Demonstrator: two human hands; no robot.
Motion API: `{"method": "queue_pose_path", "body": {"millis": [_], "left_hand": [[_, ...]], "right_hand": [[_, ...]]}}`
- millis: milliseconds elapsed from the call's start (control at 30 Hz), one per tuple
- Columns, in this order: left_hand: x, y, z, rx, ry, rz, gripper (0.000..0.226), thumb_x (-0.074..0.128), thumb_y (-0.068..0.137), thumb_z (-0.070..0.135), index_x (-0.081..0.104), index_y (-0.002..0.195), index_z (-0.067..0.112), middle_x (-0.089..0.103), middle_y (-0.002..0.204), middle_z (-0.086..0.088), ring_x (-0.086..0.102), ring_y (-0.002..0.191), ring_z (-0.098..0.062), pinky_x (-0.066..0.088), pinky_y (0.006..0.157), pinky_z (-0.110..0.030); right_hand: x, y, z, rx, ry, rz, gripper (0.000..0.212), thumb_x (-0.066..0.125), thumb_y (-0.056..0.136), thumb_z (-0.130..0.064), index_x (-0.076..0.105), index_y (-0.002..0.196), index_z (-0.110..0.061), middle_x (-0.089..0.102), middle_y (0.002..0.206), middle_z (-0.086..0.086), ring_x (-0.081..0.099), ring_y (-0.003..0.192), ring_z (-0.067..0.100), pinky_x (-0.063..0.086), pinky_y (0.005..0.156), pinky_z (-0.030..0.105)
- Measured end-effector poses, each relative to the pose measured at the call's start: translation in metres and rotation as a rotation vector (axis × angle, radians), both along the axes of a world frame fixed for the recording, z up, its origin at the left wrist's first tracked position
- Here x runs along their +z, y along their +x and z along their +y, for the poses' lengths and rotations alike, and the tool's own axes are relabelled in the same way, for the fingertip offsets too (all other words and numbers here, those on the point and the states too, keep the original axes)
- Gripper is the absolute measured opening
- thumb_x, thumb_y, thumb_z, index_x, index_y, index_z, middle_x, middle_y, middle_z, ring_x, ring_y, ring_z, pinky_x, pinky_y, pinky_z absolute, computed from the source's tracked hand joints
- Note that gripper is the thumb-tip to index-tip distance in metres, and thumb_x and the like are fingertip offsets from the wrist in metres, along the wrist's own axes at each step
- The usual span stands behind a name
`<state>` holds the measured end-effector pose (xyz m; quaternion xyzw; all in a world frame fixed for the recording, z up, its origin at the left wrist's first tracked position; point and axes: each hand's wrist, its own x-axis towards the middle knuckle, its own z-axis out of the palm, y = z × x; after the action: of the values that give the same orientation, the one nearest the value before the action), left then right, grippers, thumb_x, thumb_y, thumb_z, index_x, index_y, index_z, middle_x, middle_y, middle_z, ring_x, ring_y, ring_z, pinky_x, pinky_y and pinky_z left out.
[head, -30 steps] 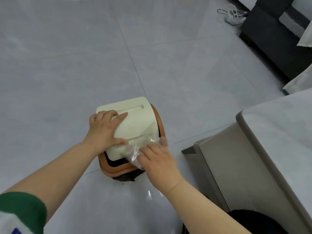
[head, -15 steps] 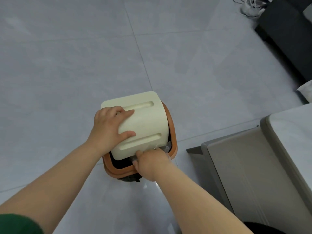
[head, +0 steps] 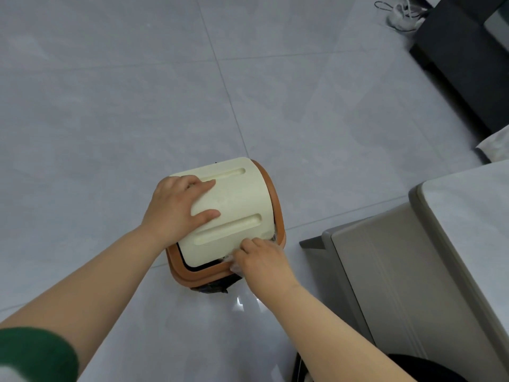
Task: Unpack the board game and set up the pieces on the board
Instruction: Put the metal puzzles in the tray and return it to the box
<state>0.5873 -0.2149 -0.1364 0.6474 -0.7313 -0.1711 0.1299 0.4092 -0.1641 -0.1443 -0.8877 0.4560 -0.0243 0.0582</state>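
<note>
Down at the lower left edge sits a green sleeve [head: 33,354], with both bare forearms reaching up toward the middle of the frame. Just right of centre, the right hand [head: 261,263] has its fingers curled around a crumpled clear plastic wrap [head: 236,267], holding it at the near right opening of an orange-rimmed bin [head: 279,216] on the grey tiled floor [head: 110,106]. Beyond it, the left hand [head: 176,208] lies spread on the left side of the bin's cream lid [head: 237,205], thumb and forefinger pressing flat. A grey table [head: 468,230] fills the right edge. Dark furniture [head: 462,64] and a white shoe [head: 402,17] occupy the upper right.
</note>
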Motion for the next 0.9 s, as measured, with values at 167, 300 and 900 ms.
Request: {"method": "queue_pose_path", "body": {"millis": [167,300,900], "left_hand": [[-0.001,-0.001,0.000,-0.013,0.015,-0.051,0.092,0.020,0.059,0.071,0.049,0.130,0.020,0.052,0.125,-0.005,0.040,0.118,-0.029,0.021,0.103,-0.037],[0.000,-0.003,0.000,-0.077,0.035,-0.122,0.088,0.010,0.069,0.065,0.046,0.132,0.015,0.052,0.131,-0.006,0.044,0.120,-0.029,0.023,0.105,-0.044],[0.114,-0.149,0.054,-0.123,-0.089,0.266,0.027,0.045,0.093,0.017,0.061,0.114,0.009,0.057,0.124,-0.008,0.047,0.116,-0.026,0.032,0.092,-0.029]], "right_hand": [[0.000,-0.018,0.006,0.001,-0.111,-0.134,0.033,0.032,0.066,-0.017,0.065,0.071,-0.019,0.063,0.066,-0.005,0.061,0.059,0.016,0.046,0.068,0.023],[0.013,-0.041,0.019,-0.101,-0.069,-0.170,0.041,0.061,0.051,-0.008,0.056,0.091,-0.017,0.067,0.091,0.001,0.066,0.077,0.018,0.048,0.078,0.025],[0.161,-0.180,0.144,-0.684,-0.236,-0.340,0.027,0.043,0.076,-0.009,0.066,0.089,-0.012,0.067,0.077,0.000,0.064,0.069,0.016,0.051,0.061,0.023]]}}
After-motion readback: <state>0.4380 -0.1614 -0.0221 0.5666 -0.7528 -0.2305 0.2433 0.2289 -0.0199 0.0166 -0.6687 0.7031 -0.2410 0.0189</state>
